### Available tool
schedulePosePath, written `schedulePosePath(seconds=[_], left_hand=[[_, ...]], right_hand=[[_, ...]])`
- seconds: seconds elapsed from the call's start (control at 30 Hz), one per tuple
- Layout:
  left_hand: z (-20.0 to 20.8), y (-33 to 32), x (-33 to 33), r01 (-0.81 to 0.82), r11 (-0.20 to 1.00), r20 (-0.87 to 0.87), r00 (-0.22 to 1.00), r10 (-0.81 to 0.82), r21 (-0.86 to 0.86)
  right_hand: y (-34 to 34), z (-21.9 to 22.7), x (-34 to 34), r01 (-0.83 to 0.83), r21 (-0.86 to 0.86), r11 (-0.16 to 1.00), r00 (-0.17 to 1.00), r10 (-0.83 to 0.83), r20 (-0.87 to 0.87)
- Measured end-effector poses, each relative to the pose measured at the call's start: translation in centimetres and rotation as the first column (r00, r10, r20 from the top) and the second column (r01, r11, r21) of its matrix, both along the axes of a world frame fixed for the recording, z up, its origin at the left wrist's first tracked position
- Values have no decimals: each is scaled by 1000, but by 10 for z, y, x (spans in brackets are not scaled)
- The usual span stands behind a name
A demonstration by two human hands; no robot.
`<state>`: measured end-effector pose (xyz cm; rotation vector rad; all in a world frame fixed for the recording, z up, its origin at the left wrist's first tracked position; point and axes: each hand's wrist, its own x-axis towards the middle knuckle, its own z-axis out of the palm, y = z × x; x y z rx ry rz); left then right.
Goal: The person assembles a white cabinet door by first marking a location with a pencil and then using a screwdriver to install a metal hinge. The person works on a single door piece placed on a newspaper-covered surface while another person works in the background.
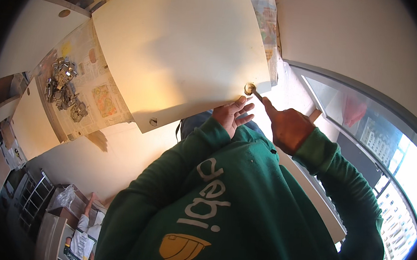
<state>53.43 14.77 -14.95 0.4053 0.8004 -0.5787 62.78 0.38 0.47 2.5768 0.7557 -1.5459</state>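
A large white panel (190, 46) lies before me, with a round hinge hole (249, 88) cut near its right corner and another round hole (153, 122) near its left corner. My right hand (291, 128) is closed around a slim tool (257, 94), its kind hidden by the grip; the tip is in the right hole. My left hand (231, 114) is at the panel's near edge, its thumb touching close to that hole. The other left fingers are apart and hold nothing.
Left of the panel, a pile of metal hinges (64, 86) rests on spread newspaper (98, 83). More white boards (33, 117) stand at far left. A glazed window (364, 112) is on the right. Another person (84, 232) is at the lower left, near a box with clear plastic (66, 200).
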Motion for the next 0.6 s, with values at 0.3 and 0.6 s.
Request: schedulePosePath(seconds=[0.3,0.6], left_hand=[[-9,-25,-11,-210,968,139,972,191,134],[-8,-39,-14,-278,939,204,950,238,201]], right_hand=[[1,-12,8,-136,25,990,990,137,-43],[-15,-29,22,-219,229,948,975,206,81]])
